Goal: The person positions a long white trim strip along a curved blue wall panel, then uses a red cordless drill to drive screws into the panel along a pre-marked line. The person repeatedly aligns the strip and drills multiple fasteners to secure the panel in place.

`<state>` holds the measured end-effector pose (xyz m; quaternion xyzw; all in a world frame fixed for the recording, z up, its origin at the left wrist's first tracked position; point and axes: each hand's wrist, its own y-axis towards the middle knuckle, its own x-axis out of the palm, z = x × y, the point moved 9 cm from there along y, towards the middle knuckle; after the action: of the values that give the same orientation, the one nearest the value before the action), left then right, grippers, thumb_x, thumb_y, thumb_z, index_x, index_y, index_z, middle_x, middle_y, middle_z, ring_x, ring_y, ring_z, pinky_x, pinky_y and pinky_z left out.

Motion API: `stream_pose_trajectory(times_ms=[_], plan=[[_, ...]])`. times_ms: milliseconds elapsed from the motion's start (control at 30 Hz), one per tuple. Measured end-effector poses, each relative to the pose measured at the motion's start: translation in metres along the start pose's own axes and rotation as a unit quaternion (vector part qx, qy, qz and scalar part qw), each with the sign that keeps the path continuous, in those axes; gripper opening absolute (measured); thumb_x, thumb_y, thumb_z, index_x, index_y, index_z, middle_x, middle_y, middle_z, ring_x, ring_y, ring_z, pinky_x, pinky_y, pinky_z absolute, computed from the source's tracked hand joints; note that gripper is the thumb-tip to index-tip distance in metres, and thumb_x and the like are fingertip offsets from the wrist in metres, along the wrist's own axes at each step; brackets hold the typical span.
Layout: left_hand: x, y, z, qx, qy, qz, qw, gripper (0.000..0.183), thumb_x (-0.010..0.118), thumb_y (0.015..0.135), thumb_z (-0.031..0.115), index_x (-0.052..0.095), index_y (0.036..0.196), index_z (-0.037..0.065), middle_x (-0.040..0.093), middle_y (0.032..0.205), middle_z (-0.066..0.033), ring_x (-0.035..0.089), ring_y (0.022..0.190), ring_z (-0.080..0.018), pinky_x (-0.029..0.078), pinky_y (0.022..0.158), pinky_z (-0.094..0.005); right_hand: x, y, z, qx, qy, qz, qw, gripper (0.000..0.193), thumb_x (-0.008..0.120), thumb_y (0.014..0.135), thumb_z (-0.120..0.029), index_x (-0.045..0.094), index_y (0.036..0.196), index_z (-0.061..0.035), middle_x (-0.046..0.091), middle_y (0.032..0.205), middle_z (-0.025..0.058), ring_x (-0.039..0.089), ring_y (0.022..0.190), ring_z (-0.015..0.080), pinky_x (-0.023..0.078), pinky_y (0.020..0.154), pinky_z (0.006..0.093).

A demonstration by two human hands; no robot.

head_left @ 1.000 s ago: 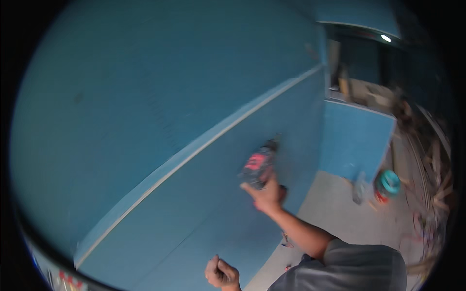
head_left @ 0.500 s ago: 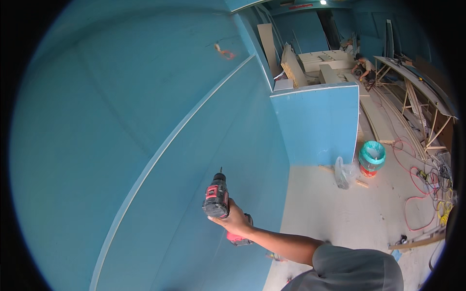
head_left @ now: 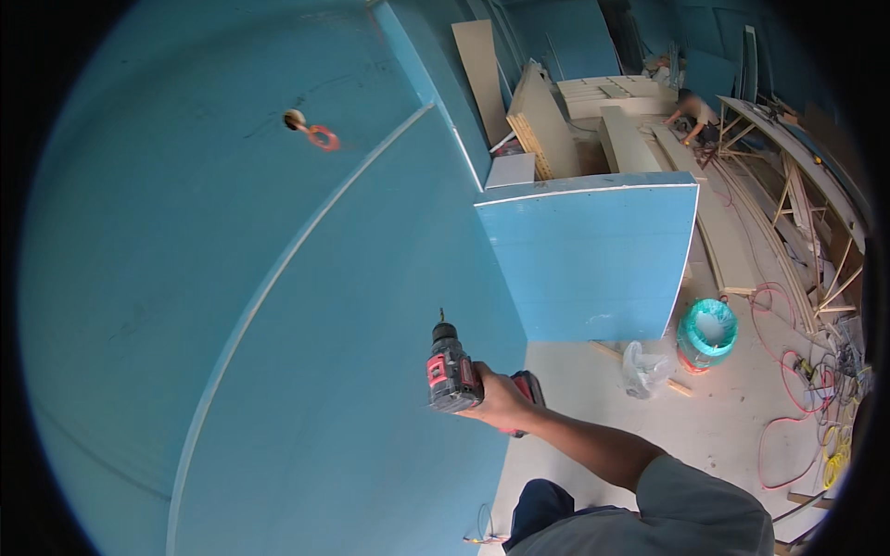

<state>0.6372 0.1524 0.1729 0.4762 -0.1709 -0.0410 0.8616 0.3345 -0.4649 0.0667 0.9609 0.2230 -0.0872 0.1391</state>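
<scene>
My right hand (head_left: 498, 405) is closed around the handle of a black and red cordless drill (head_left: 451, 375). A thin bit (head_left: 442, 316) sticks out of its chuck, pointing away from me. The bit stands in front of the blue wall (head_left: 352, 371); whether it touches the wall I cannot tell. Behind my hand the red and black battery (head_left: 530, 389) shows at the base of the handle. Farther up the wall, an orange-red cord (head_left: 323, 138) comes out of a hole (head_left: 294, 120). My left hand is out of sight.
A low blue partition (head_left: 593, 259) juts out ahead. On the floor lie a clear plastic bag (head_left: 644, 371), a teal-lined bucket (head_left: 708, 329) and tangled red hoses (head_left: 788, 417). Boards (head_left: 709, 222) and a long trestle table (head_left: 807, 162) extend behind; another person (head_left: 693, 116) crouches there.
My view has shifted, so the partition and the wall hole appear nearer. The drill, still in my right hand, sits slightly farther right and higher. My dark trouser leg now shows below.
</scene>
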Motion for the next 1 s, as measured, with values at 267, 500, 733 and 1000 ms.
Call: stream_pose_trajectory(times_ms=[267, 500, 733, 1000], plan=[[0.025, -0.167, 0.267, -0.021, -0.249, 0.05, 0.967, 0.028, 0.049, 0.099, 0.024, 0.062, 0.089, 0.002, 0.053, 0.064, -0.004, 0.045, 0.051, -0.0144, 0.04, 0.047, -0.0298, -0.174, 0.133, 0.093, 0.032, -0.288, 0.055, 0.955, 0.067, 0.08, 0.07, -0.033, 0.047, 0.116, 0.0016, 0.065, 0.098, 0.0235, 0.064, 0.093, 0.0372, 0.052, 0.079, 0.042], [0.029, -0.305, 0.557, 0.027, -0.488, -0.076, 0.869, 0.028, 0.048, 0.1, 0.023, 0.051, 0.085, 0.0, 0.05, 0.063, -0.0016, 0.038, 0.046, -0.0095, 0.033, 0.041, -0.0245, -0.346, 0.27, 0.137, 0.119, -0.448, 0.063, 0.884, 0.075, 0.079, 0.069, -0.04, 0.046, 0.123, -0.0009, 0.064, 0.101, 0.024, 0.063, 0.095, 0.0399, 0.051, 0.083, 0.0447], [0.041, -0.408, 0.74, 0.146, -0.584, -0.14, 0.786, 0.025, 0.048, 0.099, 0.018, 0.051, 0.086, -0.003, 0.05, 0.063, -0.0071, 0.039, 0.043, -0.0127, 0.032, 0.037, -0.0243, -0.501, 0.37, 0.204, 0.141, -0.56, 0.027, 0.816, 0.074, 0.081, 0.065, -0.042, 0.049, 0.119, -0.003, 0.066, 0.098, 0.021, 0.064, 0.093, 0.0384, 0.051, 0.08, 0.0446], [0.048, -0.469, 0.856, 0.114, -0.52, -0.095, 0.841, 0.026, 0.046, 0.1, 0.021, 0.051, 0.089, -0.002, 0.044, 0.06, 0.0002, 0.03, 0.043, -0.0071, 0.025, 0.038, -0.024, -0.573, 0.41, 0.277, 0.186, -0.528, -0.077, 0.825, 0.081, 0.088, 0.054, -0.036, 0.051, 0.119, -0.0054, 0.067, 0.099, 0.0178, 0.064, 0.095, 0.0376, 0.05, 0.08, 0.045]])
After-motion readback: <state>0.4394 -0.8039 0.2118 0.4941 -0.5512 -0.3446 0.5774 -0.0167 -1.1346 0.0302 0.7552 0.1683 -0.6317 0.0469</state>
